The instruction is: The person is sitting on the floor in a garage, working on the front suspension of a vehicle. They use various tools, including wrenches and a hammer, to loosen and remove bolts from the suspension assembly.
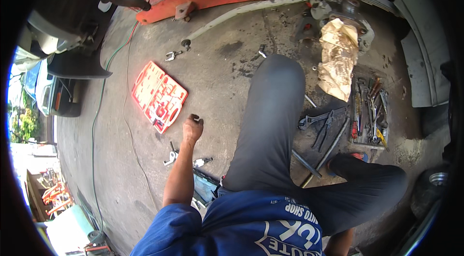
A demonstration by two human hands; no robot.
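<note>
While our left hand (194, 126) hangs curled, contents unclear, right of the open red tool case (158, 90), a careless sweep could spill it; our right hand is hidden.

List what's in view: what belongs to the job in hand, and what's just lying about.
Probably the job's, judging by nearness:
open red case, close to the left hand
adjustable wrench
pliers

Seemingly just about:
green hose
parked car, in the background
</note>
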